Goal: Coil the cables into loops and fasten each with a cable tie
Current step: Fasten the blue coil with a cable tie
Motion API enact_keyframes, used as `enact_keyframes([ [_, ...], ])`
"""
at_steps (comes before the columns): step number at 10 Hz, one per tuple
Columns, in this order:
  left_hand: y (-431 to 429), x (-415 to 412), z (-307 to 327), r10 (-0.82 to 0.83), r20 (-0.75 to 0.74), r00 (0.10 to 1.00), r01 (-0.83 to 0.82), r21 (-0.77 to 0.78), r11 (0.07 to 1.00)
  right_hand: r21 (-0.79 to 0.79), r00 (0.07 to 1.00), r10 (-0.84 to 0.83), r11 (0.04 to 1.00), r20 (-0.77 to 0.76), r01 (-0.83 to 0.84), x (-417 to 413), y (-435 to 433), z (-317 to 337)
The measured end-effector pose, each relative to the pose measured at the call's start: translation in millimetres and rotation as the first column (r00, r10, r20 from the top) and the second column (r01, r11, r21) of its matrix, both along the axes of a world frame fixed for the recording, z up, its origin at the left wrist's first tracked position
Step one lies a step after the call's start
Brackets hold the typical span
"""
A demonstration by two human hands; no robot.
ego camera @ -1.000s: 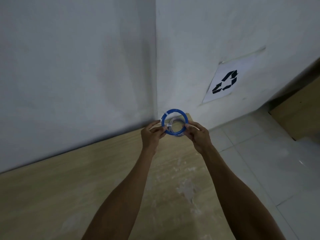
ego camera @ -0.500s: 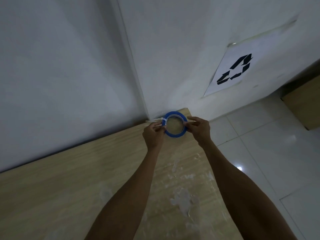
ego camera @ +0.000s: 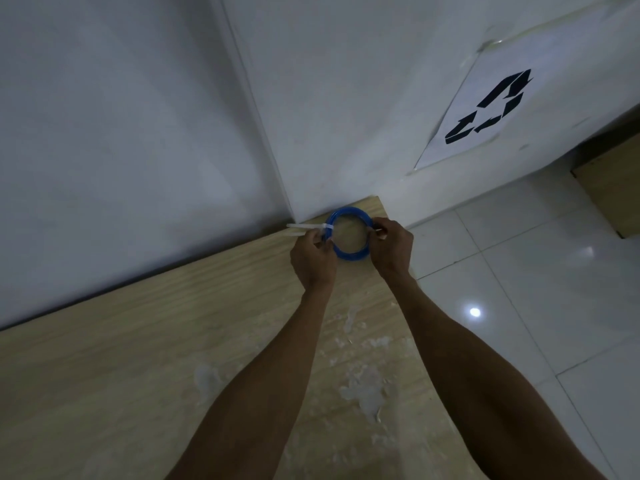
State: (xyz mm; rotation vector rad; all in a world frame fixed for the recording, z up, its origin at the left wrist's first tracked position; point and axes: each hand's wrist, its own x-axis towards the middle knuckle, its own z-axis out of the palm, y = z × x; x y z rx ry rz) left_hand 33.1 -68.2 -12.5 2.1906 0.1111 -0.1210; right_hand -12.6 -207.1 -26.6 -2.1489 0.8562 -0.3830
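Note:
A blue cable coil [ego camera: 349, 214] forms a round loop near the far right corner of the wooden table [ego camera: 145, 341], just above it. A white cable tie [ego camera: 304, 227] wraps its left side, its tail sticking out to the left. My left hand [ego camera: 313, 259] pinches the coil at that tie. My right hand [ego camera: 391, 249] grips the loop's right side, where a second white tie end [ego camera: 379, 231] shows by the fingers.
White walls meet in a corner right behind the coil. A paper sheet with a black recycling symbol [ego camera: 485, 109] is taped to the right wall. White floor tiles [ego camera: 519, 271] lie to the right, with a wooden box [ego camera: 613, 188] at the far right. Pale smears mark the tabletop.
The view has swung left and downward, so the wall corner and the sign shifted right. The coil stays held between both hands, now flatter to the table, and the left tie's tail shows longer.

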Motion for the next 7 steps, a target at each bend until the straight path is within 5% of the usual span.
enact_keyframes([
  [5, 14, -2, -13, -0.103, 0.084, 0.991, 0.099, 0.050, 0.994, 0.032, 0.994, 0.052, 0.998, -0.096, -0.049, -15, 26, -7],
  [7, 84, -33, -51, -0.396, 0.099, 0.913, 0.307, 0.475, 0.825, -0.112, 0.970, 0.075, 0.988, -0.230, -0.102, -59, 60, -25],
])
